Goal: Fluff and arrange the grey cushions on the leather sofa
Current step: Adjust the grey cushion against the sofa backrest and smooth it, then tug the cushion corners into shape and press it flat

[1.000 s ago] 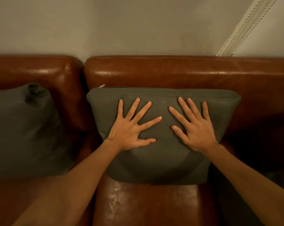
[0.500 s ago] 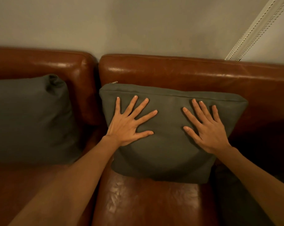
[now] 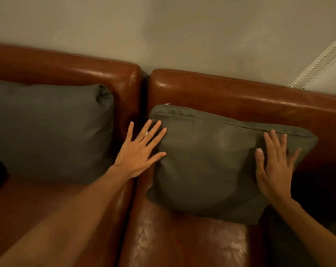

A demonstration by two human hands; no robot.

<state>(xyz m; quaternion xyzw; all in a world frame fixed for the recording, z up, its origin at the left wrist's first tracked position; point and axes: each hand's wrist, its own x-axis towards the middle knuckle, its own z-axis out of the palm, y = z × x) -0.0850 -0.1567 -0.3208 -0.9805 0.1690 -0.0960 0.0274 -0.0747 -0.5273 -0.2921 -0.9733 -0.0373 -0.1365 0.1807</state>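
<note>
A flat, square grey fabric cushion (image 3: 211,162) with a zip along its top edge stands on the seat of the brown leather sofa (image 3: 230,93), leaning back against the right-hand backrest section, at about 3 o'clock from the middle of the view. The left hand (image 3: 138,153) lies at the cushion's left edge, fingers straight and spread, the thumb and two fingertips touching the fabric while the palm sits over the gap between the two backrest sections. The right hand (image 3: 275,166) is laid flat on the cushion's upper right corner, at 2 o'clock of the cushion, fingers straight and close together. Neither hand has a grip on anything — both are open, merely pressing or steadying.

A second, plumper grey fabric cushion (image 3: 51,130) stands at 9 o'clock, against the left backrest section, untouched and well apart from the first.

As for progress, I judge the task to be well along: both cushions stand upright against the backrest, one to each section. The left one looks full and set. The right one sits slightly skewed, its top edge sloping down toward 3 o'clock and its face rather flat — so squaring it, and perhaps plumping it, is what seems left.
</note>
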